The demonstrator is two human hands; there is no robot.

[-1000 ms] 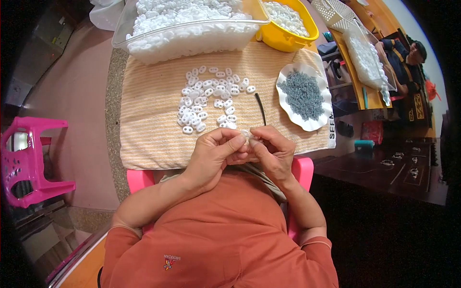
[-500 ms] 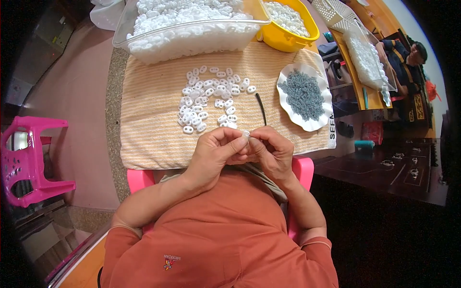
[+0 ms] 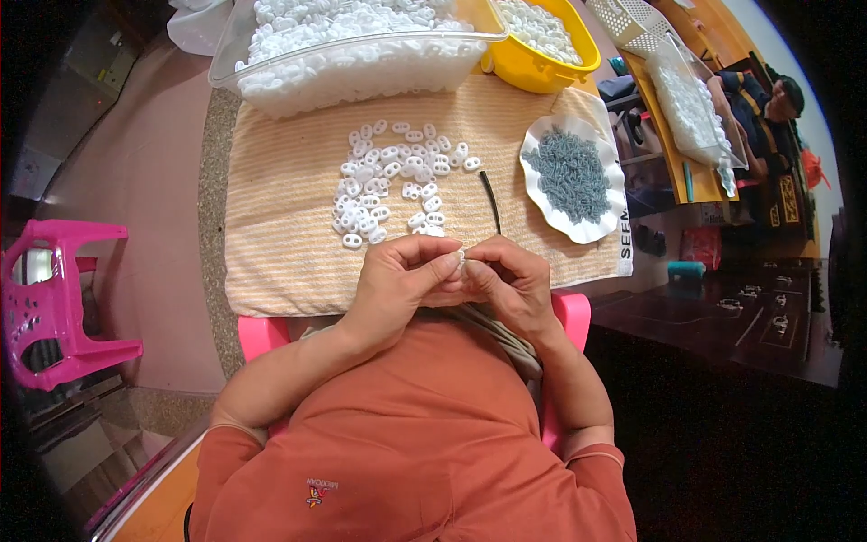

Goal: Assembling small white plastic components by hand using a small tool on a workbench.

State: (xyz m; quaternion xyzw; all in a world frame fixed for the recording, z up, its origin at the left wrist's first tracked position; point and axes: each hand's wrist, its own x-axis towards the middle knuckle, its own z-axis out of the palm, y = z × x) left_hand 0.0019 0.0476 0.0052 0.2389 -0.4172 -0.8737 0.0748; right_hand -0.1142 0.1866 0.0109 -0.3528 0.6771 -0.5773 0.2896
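Observation:
My left hand point(image 3: 393, 285) and my right hand point(image 3: 519, 289) meet at the near edge of a striped towel point(image 3: 289, 208). Both are closed, their fingertips pinching a small white plastic piece point(image 3: 462, 256) that is mostly hidden. Just beyond them lie many loose white two-holed plastic pieces point(image 3: 372, 200) in a scattered pile. A thin black stick point(image 3: 490, 200) rests on the towel past my right hand. Farther right, a white wavy-rimmed plate point(image 3: 591, 237) holds a heap of small grey-blue parts point(image 3: 569, 172).
At the far edge stand a clear bin point(image 3: 361, 86) full of white pieces and a yellow basin point(image 3: 542, 81) of off-white ones. A pink stool point(image 3: 54, 303) is on the floor at left. Another person point(image 3: 759, 117) sits at right by a second clear bin point(image 3: 691, 108).
My hands stay together around the small white piece, with only a slight shift of the fingers. The whole view has moved a little; nothing on the towel has visibly been moved.

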